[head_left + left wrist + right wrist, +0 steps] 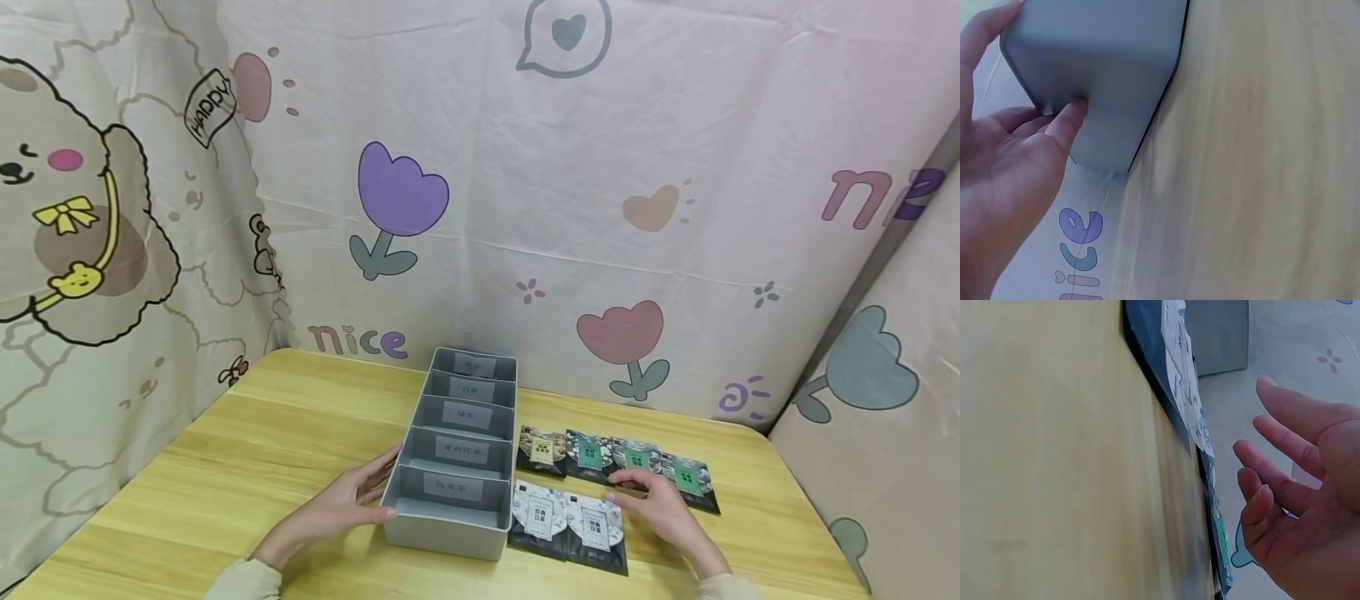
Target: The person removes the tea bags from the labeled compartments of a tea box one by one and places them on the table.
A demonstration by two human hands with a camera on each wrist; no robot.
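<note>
A long grey divided box [446,540] stands on the table, its compartments in a line running away from me, each with a white label. My left hand [341,500] rests against its near left corner, thumb by the front rim and fingers along the left side. In the left wrist view, fingertips touch the grey wall [1116,119]. To the box's right lie two black packets with white labels, one [538,521] beside the box, the other [596,533] overlapping it. Over the gap behind them hovers my right hand [660,508], fingers loosely bent with nothing between them.
Behind those packets lies a row of several more: one with a yellow label [542,450], the others with green labels, among them the packet at its right end [688,482]. A printed cloth [480,167] hangs along the wooden table's [330,417] back and sides.
</note>
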